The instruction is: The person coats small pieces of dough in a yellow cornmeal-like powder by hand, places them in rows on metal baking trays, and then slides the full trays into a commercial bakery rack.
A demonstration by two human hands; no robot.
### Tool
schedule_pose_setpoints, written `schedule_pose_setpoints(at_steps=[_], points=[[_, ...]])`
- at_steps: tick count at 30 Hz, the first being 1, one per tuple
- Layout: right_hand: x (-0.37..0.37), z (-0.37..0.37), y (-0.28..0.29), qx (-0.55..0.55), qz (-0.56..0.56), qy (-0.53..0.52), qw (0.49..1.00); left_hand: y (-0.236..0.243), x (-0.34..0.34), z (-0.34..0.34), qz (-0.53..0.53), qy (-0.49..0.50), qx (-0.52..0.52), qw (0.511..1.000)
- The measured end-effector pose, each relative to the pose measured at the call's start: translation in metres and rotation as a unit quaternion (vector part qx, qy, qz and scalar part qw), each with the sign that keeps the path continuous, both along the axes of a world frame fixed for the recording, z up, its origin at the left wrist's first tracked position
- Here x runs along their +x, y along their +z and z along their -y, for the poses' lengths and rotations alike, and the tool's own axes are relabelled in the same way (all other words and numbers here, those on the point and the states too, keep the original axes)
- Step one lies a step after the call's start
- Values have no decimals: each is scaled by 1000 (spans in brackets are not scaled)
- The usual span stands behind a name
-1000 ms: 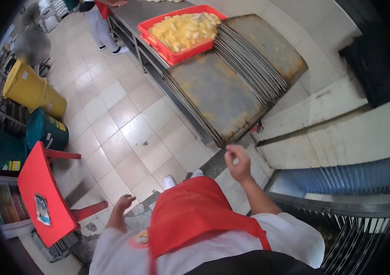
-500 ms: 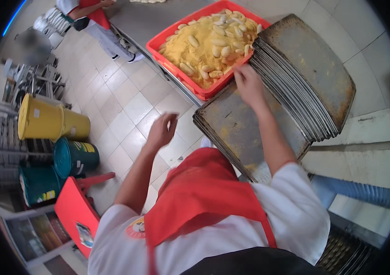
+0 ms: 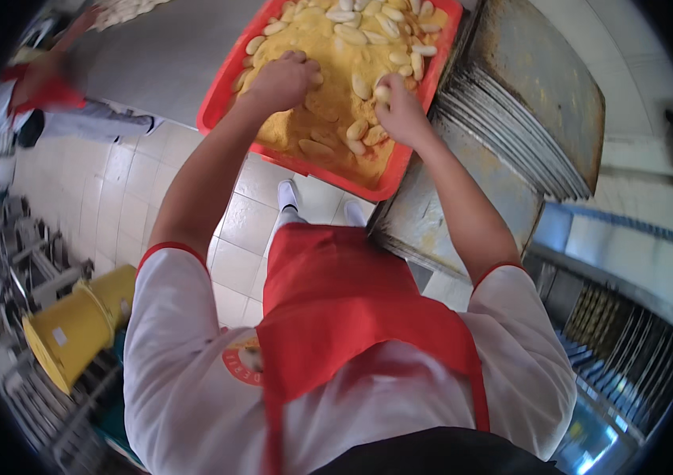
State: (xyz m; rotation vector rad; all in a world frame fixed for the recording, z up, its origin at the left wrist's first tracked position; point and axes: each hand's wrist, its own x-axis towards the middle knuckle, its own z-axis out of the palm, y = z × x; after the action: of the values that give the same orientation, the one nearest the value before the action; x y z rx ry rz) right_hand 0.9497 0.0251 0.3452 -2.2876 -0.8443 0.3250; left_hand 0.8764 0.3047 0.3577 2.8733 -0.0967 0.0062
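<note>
A red plastic tub (image 3: 214, 103) holds a mound of yellow crumbs (image 3: 313, 127) with pale oval dough rolls (image 3: 350, 34) scattered over it. Over the tub's left part, my left hand (image 3: 279, 82) is closed, fingers curled down, with a crumb-dusted dough roll partly showing at the fingertips. Near the tub's right side my right hand (image 3: 404, 115) pinches a dough roll (image 3: 382, 95) between thumb and fingers. Just below that hand, a few coated rolls (image 3: 357, 130) lie on the crumbs.
Right of the tub lie flat metal baking trays (image 3: 447, 190), with a stack of worn trays (image 3: 546, 79) beside them. A steel table (image 3: 146, 59) extends left, where another person in a red apron (image 3: 55, 91) stands. A yellow bin (image 3: 79, 321) is at lower left.
Both hands have moved into the tub; my right hand was over the tray edge, my left above the floor. Each now closes on a dough roll. The view has shifted nearer the tub.
</note>
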Motion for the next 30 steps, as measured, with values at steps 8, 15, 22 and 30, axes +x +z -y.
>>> schedule_pose_setpoints(at_steps=[8, 15, 22, 30], points=[[-34, -22, 28, -149, -13, -48, 988, -4, -4, 19, -65, -190, -35, 979], [-61, -40, -9, -239, -62, -116, 962, 15, -7, -25, -65, -68, -290, 952], [-53, -34, 16, -20, -154, -250, 956, 29, -41, 5, -122, -174, -163, 963], [-42, -95, -27, -23, -79, -268, 960, 7, -56, 3, -86, -127, -209, 966]])
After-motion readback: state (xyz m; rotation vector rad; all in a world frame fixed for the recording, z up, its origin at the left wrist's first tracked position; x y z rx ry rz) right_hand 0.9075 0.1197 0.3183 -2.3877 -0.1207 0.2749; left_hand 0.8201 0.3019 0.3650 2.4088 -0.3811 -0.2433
